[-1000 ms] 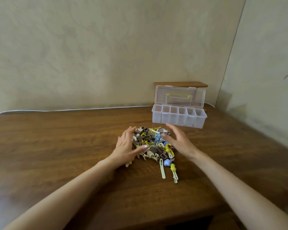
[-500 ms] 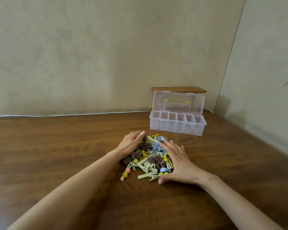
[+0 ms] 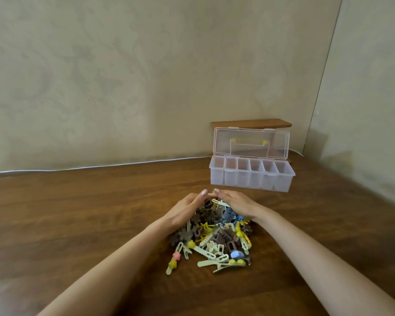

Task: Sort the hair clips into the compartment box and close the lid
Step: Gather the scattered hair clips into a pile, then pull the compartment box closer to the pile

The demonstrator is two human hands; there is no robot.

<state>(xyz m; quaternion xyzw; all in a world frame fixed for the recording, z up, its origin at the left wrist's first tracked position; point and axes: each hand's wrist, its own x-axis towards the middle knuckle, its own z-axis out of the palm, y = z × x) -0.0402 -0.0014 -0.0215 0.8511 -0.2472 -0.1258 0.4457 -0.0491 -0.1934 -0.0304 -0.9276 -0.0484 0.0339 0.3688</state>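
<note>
Bare table [image 3: 100, 213] between clip pile [image 3: 214, 233] and open box [image 3: 251, 179].

Left hand [image 3: 184, 210], right hand [image 3: 235, 202] against hair clips [image 3: 217, 239]

Wood table [image 3: 78, 213]: clip pile [image 3: 217, 238] centre, open box [image 3: 251, 176] far right, white cable [image 3: 89, 167] along back edge.

Single view: wide-angle, worn on my head. Faces forward and down; surface [image 3: 66, 224] close, wall [image 3: 123, 76] beyond.
</note>
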